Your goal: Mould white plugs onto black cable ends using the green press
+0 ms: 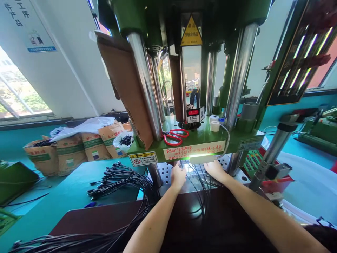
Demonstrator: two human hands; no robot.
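Observation:
Beneath the green press head, my left hand [178, 176] is at the left end of a bright metal plate [194, 185], with its fingers curled. At the plate's right side is my right hand [215, 170], fingers bent inward and partly hidden by the white lamp bar [202, 159]. What either hand grips is not clear. Several thin black cables [202, 191] run out from the plate between my hands and hang over the dark board's edge. The green press block [155, 147] sits just above my fingers.
Red-handled scissors [176, 137] and white tape rolls [215, 126] lie on the press block. A big bundle of black cables [123, 181] spreads over the left table. Steel columns [243, 70] flank the work area. Paper sacks [70, 154] stand at left; a control panel [254, 163] is at right.

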